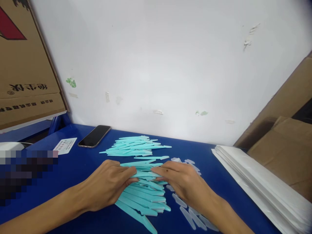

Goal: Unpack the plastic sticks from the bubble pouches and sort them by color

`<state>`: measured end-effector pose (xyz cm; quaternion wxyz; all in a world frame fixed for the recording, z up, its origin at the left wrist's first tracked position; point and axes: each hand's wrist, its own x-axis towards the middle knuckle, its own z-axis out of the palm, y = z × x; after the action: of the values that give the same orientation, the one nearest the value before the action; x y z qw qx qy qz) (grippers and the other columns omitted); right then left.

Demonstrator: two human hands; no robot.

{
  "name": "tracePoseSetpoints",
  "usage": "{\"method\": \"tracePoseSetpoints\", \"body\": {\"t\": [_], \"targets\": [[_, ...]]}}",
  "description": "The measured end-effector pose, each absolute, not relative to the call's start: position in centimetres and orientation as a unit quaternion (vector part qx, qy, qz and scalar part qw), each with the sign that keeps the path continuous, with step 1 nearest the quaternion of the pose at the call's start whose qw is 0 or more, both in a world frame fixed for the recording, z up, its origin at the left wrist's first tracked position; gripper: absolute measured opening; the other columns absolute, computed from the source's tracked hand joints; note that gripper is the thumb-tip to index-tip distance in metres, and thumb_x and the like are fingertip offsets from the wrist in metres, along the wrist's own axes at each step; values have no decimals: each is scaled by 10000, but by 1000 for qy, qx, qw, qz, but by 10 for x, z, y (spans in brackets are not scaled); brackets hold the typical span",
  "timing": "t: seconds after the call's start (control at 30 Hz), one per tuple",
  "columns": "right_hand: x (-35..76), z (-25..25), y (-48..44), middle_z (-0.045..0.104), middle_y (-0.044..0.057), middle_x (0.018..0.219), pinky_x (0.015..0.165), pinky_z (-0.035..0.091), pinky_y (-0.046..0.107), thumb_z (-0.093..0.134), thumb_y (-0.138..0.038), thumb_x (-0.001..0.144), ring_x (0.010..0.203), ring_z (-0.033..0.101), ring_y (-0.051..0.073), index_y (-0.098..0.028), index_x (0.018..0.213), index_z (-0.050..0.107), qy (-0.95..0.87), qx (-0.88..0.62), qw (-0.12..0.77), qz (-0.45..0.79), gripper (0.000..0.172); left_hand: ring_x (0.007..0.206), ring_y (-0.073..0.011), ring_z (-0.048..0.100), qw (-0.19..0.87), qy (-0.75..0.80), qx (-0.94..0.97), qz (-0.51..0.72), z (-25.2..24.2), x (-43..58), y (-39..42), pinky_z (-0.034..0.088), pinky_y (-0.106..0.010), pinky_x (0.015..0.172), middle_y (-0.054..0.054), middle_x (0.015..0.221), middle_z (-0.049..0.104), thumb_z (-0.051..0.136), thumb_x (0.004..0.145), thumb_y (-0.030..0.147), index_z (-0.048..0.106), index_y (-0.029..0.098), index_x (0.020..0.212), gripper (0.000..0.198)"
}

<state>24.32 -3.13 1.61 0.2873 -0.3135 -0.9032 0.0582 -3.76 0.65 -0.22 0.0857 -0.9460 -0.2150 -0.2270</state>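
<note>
My left hand [107,183] and my right hand [186,180] meet over the middle of the blue table, thumbs and fingers pinched at either end of a turquoise eyebrow razor [145,174]. Whether another razor is caught in the same grip, I cannot tell. Beneath the hands spreads a fanned pile of similar razors [141,199], wider ends mostly to the right. Behind lies a second heap [133,147], with a single razor [151,158] just in front of it. Translucent blade caps [179,200] are scattered beside and partly behind my right hand.
A phone [95,136] and a printed card [65,145] lie at the back left of the blue table [80,172]. White flat sheets or bags [258,185] are stacked on the right, near brown cardboard [285,156]. A white wall [151,65] rises behind; a printed carton [26,65] stands left.
</note>
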Motion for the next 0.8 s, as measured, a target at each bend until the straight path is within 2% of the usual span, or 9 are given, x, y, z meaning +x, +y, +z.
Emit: {"method": "tracePoseSetpoints", "body": {"t": [0.13,0.27,0.4,0.47,0.57,0.67,0.8], "targets": [[243,24,-33,732,82,1013,785,630,320,423,-53,1019,911,672,175,-198,1333,660,-898,-314,288,113,419,420,-137,415,95,-215,-951,-203,-3,-35,8,241,-316,514,71,560,492,304,1105,217,394,234,843,277],[246,26,-32,739,73,980,766,634,341,429,-106,1039,880,678,179,-223,1338,676,-885,-330,290,155,405,421,-137,403,99,-216,-951,-199,-3,-37,11,239,-314,510,75,563,490,298,1111,232,384,236,842,282],[286,36,-19,773,26,967,699,613,314,473,-229,1054,827,715,175,-317,1271,723,-835,-414,341,119,342,430,-147,415,123,-256,-931,-228,-3,-50,23,227,-321,508,69,544,472,321,1098,238,410,234,833,279],[312,42,-9,782,50,923,716,593,334,530,-351,1038,782,713,199,-264,1236,750,-800,-485,344,82,309,440,-153,423,131,-288,-920,-233,-2,-55,29,216,-323,509,62,534,459,323,1094,246,408,235,805,302],[333,45,-1,781,83,987,753,572,351,511,-437,1036,847,718,238,-237,1178,776,-803,-523,273,91,361,453,-155,430,108,-303,-921,-220,0,-54,29,223,-318,512,51,553,475,322,1101,283,420,231,783,336],[333,41,0,779,73,947,730,555,332,485,-414,1045,830,715,241,-244,1094,796,-829,-515,196,91,357,501,-165,461,78,-307,-928,-195,2,-46,20,257,-317,541,33,611,521,355,1099,318,449,225,790,337],[326,37,-3,779,72,902,662,522,294,485,-398,1040,780,704,228,-220,1073,799,-832,-522,159,101,362,562,-186,485,55,-313,-932,-174,4,-38,9,295,-324,585,16,675,554,357,1105,337,480,222,823,328]]}}
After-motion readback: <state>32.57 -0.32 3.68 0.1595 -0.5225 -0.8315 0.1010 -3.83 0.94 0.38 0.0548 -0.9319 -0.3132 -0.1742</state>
